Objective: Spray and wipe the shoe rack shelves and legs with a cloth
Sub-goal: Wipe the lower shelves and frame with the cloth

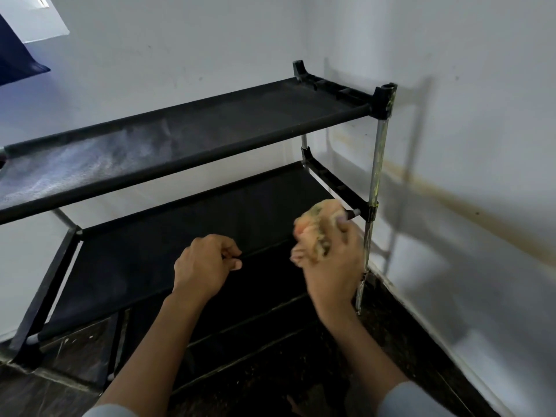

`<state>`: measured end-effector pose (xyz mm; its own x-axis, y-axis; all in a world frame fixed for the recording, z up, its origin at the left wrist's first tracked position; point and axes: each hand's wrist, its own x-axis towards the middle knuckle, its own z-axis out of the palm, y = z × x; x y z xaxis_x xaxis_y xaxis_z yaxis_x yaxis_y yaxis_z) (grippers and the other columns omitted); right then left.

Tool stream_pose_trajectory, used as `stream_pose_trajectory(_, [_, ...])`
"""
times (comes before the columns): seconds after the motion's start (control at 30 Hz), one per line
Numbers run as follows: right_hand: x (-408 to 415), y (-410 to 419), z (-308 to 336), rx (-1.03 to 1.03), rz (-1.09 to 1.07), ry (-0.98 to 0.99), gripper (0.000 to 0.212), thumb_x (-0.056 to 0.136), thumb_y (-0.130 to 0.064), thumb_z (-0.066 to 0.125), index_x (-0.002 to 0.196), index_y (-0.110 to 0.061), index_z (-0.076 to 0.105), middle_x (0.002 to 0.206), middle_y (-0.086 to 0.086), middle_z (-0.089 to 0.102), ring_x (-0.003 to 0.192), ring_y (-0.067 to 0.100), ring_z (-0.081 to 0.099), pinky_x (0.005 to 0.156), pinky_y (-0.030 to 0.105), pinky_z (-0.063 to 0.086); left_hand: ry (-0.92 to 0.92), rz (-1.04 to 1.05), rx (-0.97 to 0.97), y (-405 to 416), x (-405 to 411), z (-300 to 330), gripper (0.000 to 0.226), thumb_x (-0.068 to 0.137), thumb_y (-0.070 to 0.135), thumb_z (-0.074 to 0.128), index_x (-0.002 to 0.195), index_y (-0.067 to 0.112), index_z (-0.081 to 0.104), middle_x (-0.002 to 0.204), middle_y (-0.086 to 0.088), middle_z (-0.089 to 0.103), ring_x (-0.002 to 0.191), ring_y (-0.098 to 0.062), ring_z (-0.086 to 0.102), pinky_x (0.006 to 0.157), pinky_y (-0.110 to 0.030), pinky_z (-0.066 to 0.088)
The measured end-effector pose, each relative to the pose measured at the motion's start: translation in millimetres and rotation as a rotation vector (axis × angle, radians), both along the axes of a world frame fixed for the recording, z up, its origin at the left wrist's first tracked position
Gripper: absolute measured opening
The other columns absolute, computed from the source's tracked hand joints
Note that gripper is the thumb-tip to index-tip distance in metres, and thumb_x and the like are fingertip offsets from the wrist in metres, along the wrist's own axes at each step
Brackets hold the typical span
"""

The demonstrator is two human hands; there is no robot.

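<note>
Shoe rack (192, 136) in a white-walled corner, seen from above: we stand over it with the right hand (331, 266) bunching a cloth (316, 233) and the left hand (204, 266) steadying the front rail of the middle shelf (168, 254). The right fingers are curled tightly round the cloth, which sits against the rail end beside the front right leg (374, 176). The left fingers are bent, with thumb and forefinger meeting at the rail edge; motion blur leaves us unsure whether they pinch the fabric or merely rest on it.

We judge the main risk to be the frame itself. It is a light assembly of thin metal tubes pushed into black plastic corner joints (383, 99), so a hard sideways rub at the leg could rock the rack or pull a tube from its socket. The shelves are slung black fabric, taut but yielding, and pressing down would sag them rather than clean them. The top shelf (90, 170) carries a pale grey film across its left half, dust or drying spray, which a soiled cloth may only smear. The cloth is orange, soft, crumpled and already darkly stained. The leg is shiny tube flecked with greenish residue. The floor (301, 371) is dark speckled stone.
</note>
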<state>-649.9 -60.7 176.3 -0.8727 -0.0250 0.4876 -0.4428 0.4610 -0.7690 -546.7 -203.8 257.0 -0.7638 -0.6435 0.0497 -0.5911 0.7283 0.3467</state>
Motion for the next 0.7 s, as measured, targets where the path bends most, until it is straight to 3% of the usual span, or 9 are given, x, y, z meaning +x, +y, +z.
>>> stream_pose_trajectory(0.1, [33.2,-15.5,-7.9,0.155,0.211,0.183,0.079,0.046,-0.027,0.092,0.12,-0.027,0.064,0.121,0.0,0.056,0.085,0.026,0.056,0.056,0.026,0.046,-0.024,-0.002,-0.007,1.6,0.1,2.3,0.013,0.081,0.024,0.072,0.092,0.03,0.07,0.094,0.009,0.067,0.088,-0.013,0.062,0.07,-0.029,0.045])
stream_pose_trajectory(0.17, [30.3,-10.4,-6.7,0.211,0.302,0.263,0.078,0.045,-0.028,0.092,0.118,-0.029,0.064,0.117,-0.002,0.059,0.084,0.023,0.056,0.051,0.024,0.046,-0.024,-0.003,0.002,1.7,1.1,3.1,0.012,0.081,0.025,0.071,0.09,0.032,0.069,0.094,0.01,0.067,0.088,-0.012,0.061,0.069,-0.029,0.046])
stream_pose_trajectory(0.27, [-0.5,10.1,-9.2,0.221,0.313,0.288,0.078,0.05,-0.028,0.089,0.121,-0.031,0.059,0.122,-0.002,0.057,0.088,0.027,0.057,0.058,0.03,0.053,-0.005,0.002,0.006,2.5,1.0,2.2,0.011,0.082,0.024,0.071,0.091,0.031,0.07,0.091,0.01,0.065,0.083,-0.011,0.059,0.064,-0.027,0.043])
stream_pose_trajectory(0.4, [-29.2,25.8,-16.3,0.015,0.081,0.098,0.067,0.057,-0.018,0.086,0.12,-0.023,0.065,0.12,0.004,0.057,0.095,0.03,0.058,0.073,0.045,0.055,0.027,0.001,0.012,0.1,0.5,-1.5,0.01,0.081,0.023,0.072,0.088,0.03,0.07,0.086,0.013,0.064,0.078,-0.008,0.056,0.064,-0.026,0.04])
stream_pose_trajectory(0.47, [-15.9,9.9,-14.9,-0.063,-0.018,0.046,0.06,0.06,-0.017,0.085,0.117,-0.018,0.068,0.117,0.008,0.058,0.094,0.03,0.058,0.071,0.039,0.055,0.024,-0.002,0.01,-1.7,1.1,-1.5,0.01,0.08,0.023,0.072,0.087,0.03,0.07,0.086,0.013,0.063,0.079,-0.009,0.057,0.067,-0.027,0.042])
stream_pose_trajectory(0.57, [22.7,-23.1,-15.5,-0.068,0.031,0.094,0.059,0.06,-0.016,0.085,0.117,-0.023,0.068,0.12,0.007,0.06,0.086,0.028,0.055,0.062,0.019,0.038,0.022,-0.01,0.006,-1.1,2.1,-0.7,0.01,0.08,0.022,0.073,0.086,0.031,0.07,0.088,0.01,0.065,0.082,-0.013,0.06,0.07,-0.03,0.046])
stream_pose_trajectory(0.7, [50.7,-32.5,-14.7,0.106,0.243,0.302,0.062,0.055,-0.021,0.084,0.114,-0.027,0.069,0.118,-0.003,0.057,0.085,0.026,0.054,0.052,0.024,0.047,0.003,0.004,-0.024,0.4,1.5,1.6,0.02,0.084,0.022,0.067,0.072,0.038,0.064,0.084,0.013,0.065,0.08,-0.013,0.061,0.063,-0.028,0.044])
